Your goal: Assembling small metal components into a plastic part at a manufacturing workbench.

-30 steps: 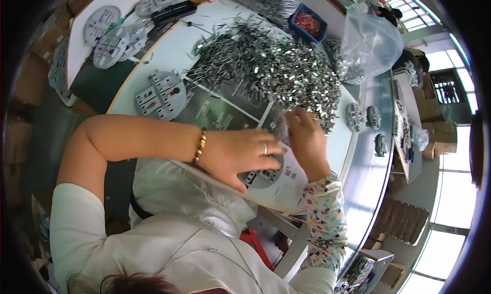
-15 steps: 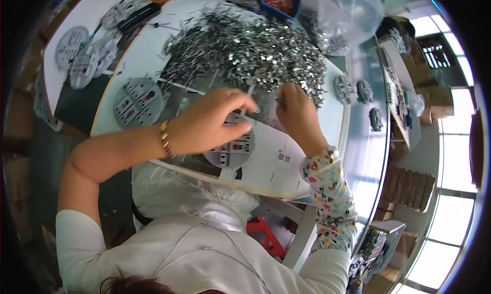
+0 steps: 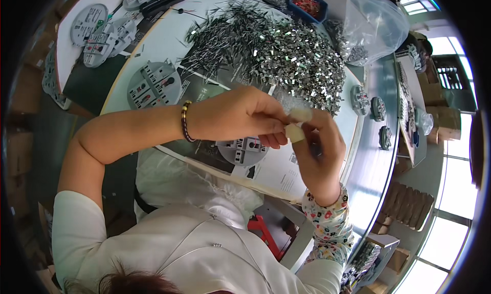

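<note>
My left hand point(image 3: 250, 115) reaches across from the left, its fingers closed in a pinch. Its fingertips meet those of my right hand point(image 3: 325, 153), whose thumb and forefinger are also bent together. Small pale yellow pieces point(image 3: 294, 133), perhaps finger cots, show at the right thumb and forefinger tips. Whatever lies between the fingertips is too small to make out. Below the left hand sits a round grey plastic base point(image 3: 243, 153) with dark slots, partly hidden. Beyond both hands spreads a heap of thin metal pins point(image 3: 225, 40) and small shiny metal pieces point(image 3: 302, 58).
A second round grey base point(image 3: 153, 84) lies to the left, with several more point(image 3: 99, 46) farther off beside a black-handled tool point(image 3: 163, 2). At the back stand a blue bin point(image 3: 307, 5) of reddish parts and a clear bag point(image 3: 376, 28). Small round units point(image 3: 360, 99) line the right.
My hands were apart over the base; now their fingertips meet. The left moved right, and the right hand came back from the heap's edge. The pale yellow pieces have come into sight.
</note>
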### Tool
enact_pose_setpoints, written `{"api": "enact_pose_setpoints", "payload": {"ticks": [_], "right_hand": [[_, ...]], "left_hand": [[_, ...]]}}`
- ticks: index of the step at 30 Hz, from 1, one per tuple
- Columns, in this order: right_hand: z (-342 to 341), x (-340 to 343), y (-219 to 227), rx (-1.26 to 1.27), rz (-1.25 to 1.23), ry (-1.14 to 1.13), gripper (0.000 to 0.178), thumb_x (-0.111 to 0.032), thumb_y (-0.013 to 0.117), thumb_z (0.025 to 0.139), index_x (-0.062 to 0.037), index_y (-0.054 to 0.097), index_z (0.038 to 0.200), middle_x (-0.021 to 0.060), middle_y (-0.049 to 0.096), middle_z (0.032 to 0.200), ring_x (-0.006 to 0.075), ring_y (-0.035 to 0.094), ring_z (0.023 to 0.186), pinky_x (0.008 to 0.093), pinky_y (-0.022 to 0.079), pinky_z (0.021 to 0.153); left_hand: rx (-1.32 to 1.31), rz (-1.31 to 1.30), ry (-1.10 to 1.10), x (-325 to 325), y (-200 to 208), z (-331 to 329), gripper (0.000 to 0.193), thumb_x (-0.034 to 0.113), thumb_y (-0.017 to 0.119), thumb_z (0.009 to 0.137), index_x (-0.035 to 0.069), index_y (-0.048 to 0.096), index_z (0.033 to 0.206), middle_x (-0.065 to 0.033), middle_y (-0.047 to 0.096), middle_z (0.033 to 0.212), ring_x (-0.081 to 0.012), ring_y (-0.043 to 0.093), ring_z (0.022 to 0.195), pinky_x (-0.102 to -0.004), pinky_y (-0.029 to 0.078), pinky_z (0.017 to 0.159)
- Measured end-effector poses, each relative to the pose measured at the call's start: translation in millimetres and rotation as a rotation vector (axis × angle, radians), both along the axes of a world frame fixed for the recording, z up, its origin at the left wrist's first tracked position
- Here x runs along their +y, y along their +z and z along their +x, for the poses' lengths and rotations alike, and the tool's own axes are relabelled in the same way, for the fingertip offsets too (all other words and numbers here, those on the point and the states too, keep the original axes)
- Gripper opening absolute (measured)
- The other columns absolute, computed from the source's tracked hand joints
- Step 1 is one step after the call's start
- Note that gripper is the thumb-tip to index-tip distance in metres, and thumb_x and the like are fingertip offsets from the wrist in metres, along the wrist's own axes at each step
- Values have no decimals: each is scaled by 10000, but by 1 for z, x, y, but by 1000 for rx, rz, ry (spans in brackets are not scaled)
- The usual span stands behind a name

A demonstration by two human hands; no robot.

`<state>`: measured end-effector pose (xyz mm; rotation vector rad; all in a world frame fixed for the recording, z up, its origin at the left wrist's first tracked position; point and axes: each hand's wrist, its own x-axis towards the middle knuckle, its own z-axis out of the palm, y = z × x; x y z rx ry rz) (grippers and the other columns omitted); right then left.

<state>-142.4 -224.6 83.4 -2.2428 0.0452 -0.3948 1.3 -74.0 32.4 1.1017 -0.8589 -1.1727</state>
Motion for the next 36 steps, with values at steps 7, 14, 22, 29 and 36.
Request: {"api": "enact_pose_setpoints", "payload": {"ticks": [7,14,22,29,36], "right_hand": [[-11,-2,-8,159,157,-58,173,50,697,854,-4,642,1010,18,596,851,88,430,624,225,366,566],[-39,8,-32,115,-175,55,263,41,704,799,-12,645,1050,54,664,946,142,570,657,252,463,599],[-57,32,-63,-31,-651,248,356,19,715,728,-13,622,1070,105,697,1038,223,651,668,302,506,560],[-64,45,-72,-52,-672,200,315,15,712,732,-20,613,1029,102,697,1027,209,633,619,297,484,512],[-64,46,-67,-36,-657,207,303,6,717,736,-22,609,1018,91,700,974,198,614,588,300,478,503]], "left_hand": [[-697,-41,81,20,5,5,170,104,719,917,36,707,1072,-39,731,932,-125,624,724,-247,482,633],[-1123,-195,334,29,-30,-16,171,77,759,802,127,703,955,15,652,935,-214,551,933,-337,468,836],[-1012,-240,353,20,-48,-32,142,84,744,793,150,670,894,43,642,986,-204,505,993,-368,405,951],[-1138,-219,352,31,-44,-37,125,93,747,783,155,649,830,48,648,991,-198,496,969,-387,356,994],[-1000,-214,354,31,-53,-29,127,116,736,763,173,625,787,46,635,913,-190,516,954,-412,355,968]]}}
